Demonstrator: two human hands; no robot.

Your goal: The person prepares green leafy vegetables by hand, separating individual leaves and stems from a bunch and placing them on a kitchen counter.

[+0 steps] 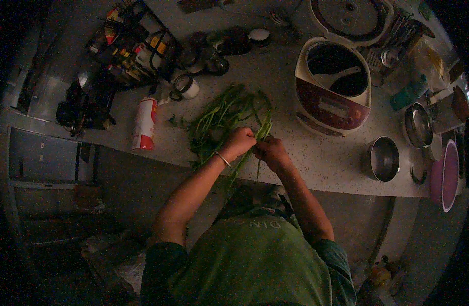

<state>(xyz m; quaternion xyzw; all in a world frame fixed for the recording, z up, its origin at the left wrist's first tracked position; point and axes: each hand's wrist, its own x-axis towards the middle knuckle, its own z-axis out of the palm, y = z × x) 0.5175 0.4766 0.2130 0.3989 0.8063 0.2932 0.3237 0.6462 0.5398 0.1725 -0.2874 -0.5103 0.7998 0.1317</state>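
Note:
A pile of long-stemmed leafy greens [219, 114] lies on the speckled countertop [295, 168], with some stems hanging over its front edge. My left hand [240, 142], a bangle on its wrist, pinches a bunch of pale green stems [263, 131] at the right side of the pile. Close beside it, my right hand [272, 151] has its fingers closed on the same stems, lower down. The dim light and my own fingers hide exactly where each fingertip grips.
An uncovered rice cooker [334, 95] with a paddle inside stands right of the greens. Farther right are a metal bowl [385, 158] and a pink basin [444, 176]. To the left are a red-and-white canister [145, 124], a cup [186, 87] and a rack of packets [135, 53].

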